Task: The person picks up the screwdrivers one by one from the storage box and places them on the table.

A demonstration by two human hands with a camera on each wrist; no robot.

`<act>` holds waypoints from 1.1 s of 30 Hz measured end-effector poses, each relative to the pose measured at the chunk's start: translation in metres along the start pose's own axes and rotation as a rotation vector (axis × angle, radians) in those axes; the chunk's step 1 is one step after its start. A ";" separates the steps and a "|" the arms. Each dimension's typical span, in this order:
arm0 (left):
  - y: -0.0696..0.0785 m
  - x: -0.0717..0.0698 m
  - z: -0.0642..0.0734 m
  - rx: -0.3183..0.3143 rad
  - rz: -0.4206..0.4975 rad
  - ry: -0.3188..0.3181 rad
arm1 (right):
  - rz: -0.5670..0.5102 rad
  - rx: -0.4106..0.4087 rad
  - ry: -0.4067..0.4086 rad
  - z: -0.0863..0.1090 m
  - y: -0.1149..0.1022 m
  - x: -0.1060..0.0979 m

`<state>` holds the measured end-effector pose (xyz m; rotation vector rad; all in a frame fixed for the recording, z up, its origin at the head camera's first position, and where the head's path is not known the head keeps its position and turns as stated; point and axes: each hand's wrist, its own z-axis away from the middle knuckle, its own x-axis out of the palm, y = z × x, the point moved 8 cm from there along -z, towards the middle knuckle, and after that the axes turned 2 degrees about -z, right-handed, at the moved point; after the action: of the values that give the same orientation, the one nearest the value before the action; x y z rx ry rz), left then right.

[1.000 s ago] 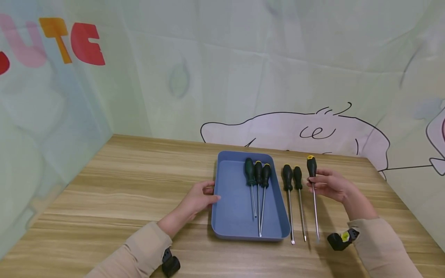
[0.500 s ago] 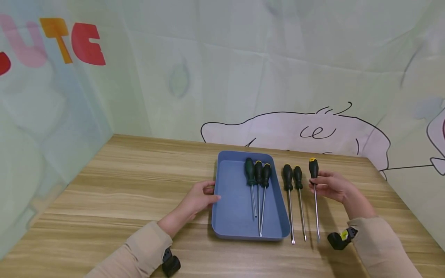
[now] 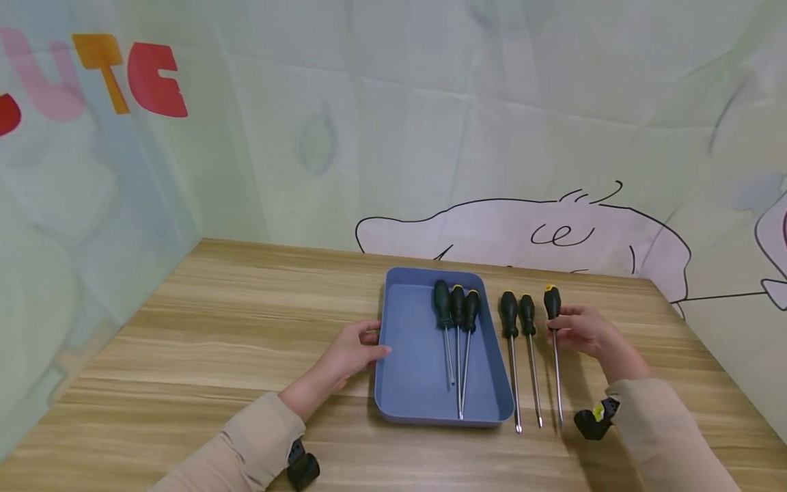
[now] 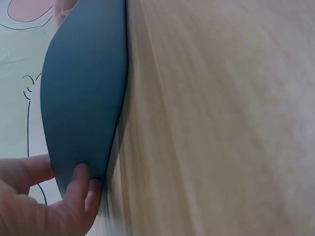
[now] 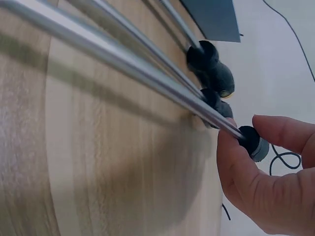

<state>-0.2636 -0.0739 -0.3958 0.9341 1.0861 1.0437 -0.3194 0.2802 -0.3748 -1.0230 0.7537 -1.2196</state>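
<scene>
My left hand [image 3: 352, 352] holds the left wall of a blue rectangular tray [image 3: 393, 400]; the thumb lies over the rim and the fingers are outside, as the left wrist view also shows. Inside the tray, toward its right side, lie a dark green-handled screwdriver [image 3: 441, 304] and two black-handled screwdrivers with yellow ends. My right hand [image 3: 584, 331] pinches another screwdriver [image 3: 552, 301] at the lower part of its black, yellow-ended handle. Its shaft points toward me, and in the right wrist view it is raised off the table, with a shadow below.
Between the tray and my right hand, two more screwdrivers, a thicker one [image 3: 509, 316] and a slimmer one [image 3: 527, 316], lie side by side on the wooden table [image 3: 246, 307]. A printed cloth backdrop [image 3: 399, 137] stands behind the table's far edge.
The screwdriver in my right hand has come slightly lower and nearer to me, shifting a little right and then back left. My left hand and the tray have stayed still.
</scene>
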 end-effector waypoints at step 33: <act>0.001 0.000 0.001 0.018 0.005 0.000 | 0.371 0.111 0.323 -0.007 0.006 -0.006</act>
<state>-0.2626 -0.0736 -0.3948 0.9518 1.0948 1.0395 -0.3241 0.2844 -0.3833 -0.5658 1.0619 -1.0976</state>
